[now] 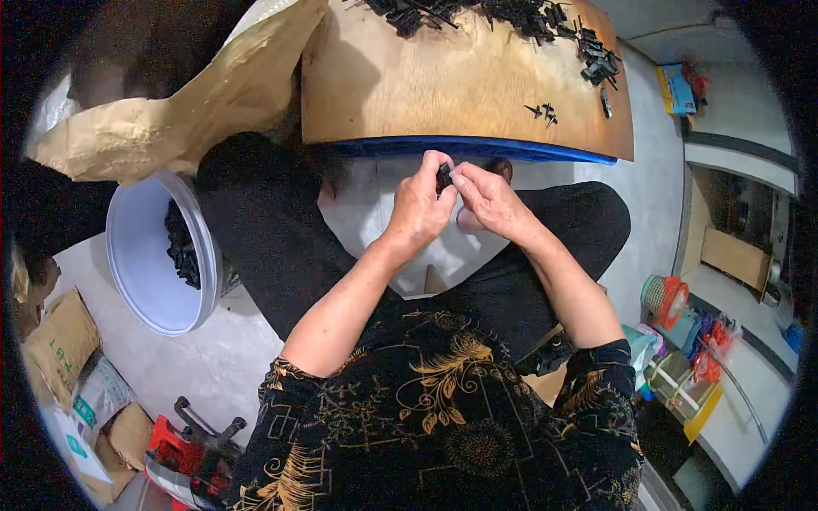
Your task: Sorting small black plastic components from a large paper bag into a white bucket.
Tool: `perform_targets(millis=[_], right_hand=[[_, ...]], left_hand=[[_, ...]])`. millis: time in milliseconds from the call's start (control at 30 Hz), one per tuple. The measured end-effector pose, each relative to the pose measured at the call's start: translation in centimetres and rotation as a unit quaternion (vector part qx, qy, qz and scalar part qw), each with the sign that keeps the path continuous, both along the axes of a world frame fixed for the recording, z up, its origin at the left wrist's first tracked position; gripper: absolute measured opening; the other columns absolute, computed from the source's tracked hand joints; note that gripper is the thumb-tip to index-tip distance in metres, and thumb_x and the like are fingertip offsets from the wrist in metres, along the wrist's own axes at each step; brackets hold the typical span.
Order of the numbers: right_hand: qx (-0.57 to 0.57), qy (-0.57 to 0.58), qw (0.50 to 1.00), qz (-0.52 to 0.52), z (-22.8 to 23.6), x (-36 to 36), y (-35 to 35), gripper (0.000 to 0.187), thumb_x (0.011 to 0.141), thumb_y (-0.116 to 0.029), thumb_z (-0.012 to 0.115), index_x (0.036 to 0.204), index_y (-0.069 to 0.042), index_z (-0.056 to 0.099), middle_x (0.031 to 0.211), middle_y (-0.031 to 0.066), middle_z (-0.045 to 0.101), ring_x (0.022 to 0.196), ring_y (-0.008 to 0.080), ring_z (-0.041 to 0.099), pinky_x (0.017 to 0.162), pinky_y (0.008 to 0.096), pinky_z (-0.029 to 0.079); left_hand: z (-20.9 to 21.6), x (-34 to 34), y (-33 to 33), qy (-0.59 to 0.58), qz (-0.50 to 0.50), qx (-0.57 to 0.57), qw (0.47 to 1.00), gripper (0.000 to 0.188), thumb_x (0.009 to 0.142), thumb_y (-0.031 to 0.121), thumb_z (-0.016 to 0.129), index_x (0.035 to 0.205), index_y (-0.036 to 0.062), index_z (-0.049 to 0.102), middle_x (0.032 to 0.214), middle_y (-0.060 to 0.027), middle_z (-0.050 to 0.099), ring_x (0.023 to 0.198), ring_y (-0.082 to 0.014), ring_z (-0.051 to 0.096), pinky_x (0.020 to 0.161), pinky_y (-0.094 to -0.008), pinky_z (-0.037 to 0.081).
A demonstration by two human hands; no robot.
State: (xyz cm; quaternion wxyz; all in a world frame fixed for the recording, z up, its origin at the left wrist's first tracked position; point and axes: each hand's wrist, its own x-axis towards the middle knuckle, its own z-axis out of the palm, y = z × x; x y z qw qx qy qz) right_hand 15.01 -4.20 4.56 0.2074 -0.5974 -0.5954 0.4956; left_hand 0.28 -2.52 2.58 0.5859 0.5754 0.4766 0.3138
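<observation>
Both hands meet in front of my lap, just short of the near edge of a wooden tabletop [426, 98]. A small black plastic part [443, 176] is pinched in my left hand [417, 209], whose fingers are closed around it. My right hand [494, 204] is closed too, thumb and fingertips pressed at the part's right side; whether they hold a second piece is hidden. Across the tabletop's far side lies a heap of similar black parts [601, 64]. A few thin black pieces [545, 113] lie apart, nearer its right front.
A white bucket [162, 311] with black parts inside stands at my left, below a large brown paper sack [162, 136]. Packed bags [64, 341] and a red-and-black object [175, 460] are at lower left. Baskets and bright bags [707, 353] crowd the right side.
</observation>
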Motion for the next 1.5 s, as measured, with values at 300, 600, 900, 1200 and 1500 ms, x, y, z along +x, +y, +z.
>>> perform_targets(millis=[300,600,900,1200,1500], right_hand=[[0.019,-0.061,0.998,-0.024,-2.3,-0.6,0.1,0.022,0.091,-0.025,0.043,0.088,-0.005,0.050,0.075,0.0161,0.056,0.070,0.0330,0.057,0.061,0.0386,0.041],[0.094,-0.016,0.992,-0.079,-1.1,-0.8,0.0,0.022,0.093,-0.020,0.044,0.084,-0.002,0.051,0.067,0.0010,0.049,0.064,0.0082,0.045,0.059,0.0248,0.041],[0.098,0.040,0.985,-0.135,1.2,0.2,-0.6,0.024,0.085,-0.015,0.060,0.103,-0.004,0.050,0.063,-0.0057,0.037,0.057,0.0043,0.031,0.050,0.0204,0.029],[-0.040,0.277,0.950,-0.136,0.3,1.9,-0.5,0.022,0.087,-0.017,0.058,0.102,-0.005,0.050,0.085,-0.0017,0.055,0.073,0.0050,0.054,0.059,0.0181,0.043],[-0.097,0.252,0.957,-0.109,0.8,2.5,-0.7,0.019,0.085,-0.024,0.058,0.094,-0.008,0.055,0.071,-0.0018,0.056,0.060,0.0027,0.048,0.049,0.0178,0.035]], left_hand=[[-1.0,0.5,-0.1,0.127,0.015,0.116,0.985,0.029,0.076,0.009,0.055,0.102,0.0080,0.044,0.065,-0.0186,0.055,0.058,-0.0346,0.056,0.054,-0.0399,0.044],[-0.4,0.8,0.5,-0.022,0.090,0.024,0.995,0.039,0.078,0.007,0.058,0.115,0.0065,0.045,0.072,-0.0086,0.059,0.058,-0.0157,0.057,0.053,-0.0291,0.047],[1.0,-0.8,0.7,-0.272,0.110,-0.220,0.930,0.036,0.086,0.010,0.050,0.119,0.0043,0.038,0.084,-0.0133,0.062,0.055,-0.0124,0.057,0.044,-0.0222,0.044],[1.8,-0.8,0.3,-0.328,-0.042,-0.279,0.902,0.028,0.085,0.013,0.052,0.112,0.0057,0.048,0.078,-0.0113,0.061,0.052,-0.0121,0.056,0.042,-0.0210,0.045],[2.3,-0.3,-0.2,-0.306,-0.093,-0.252,0.913,0.035,0.085,0.015,0.054,0.118,0.0076,0.046,0.083,-0.0082,0.060,0.058,-0.0114,0.057,0.044,-0.0196,0.043]])
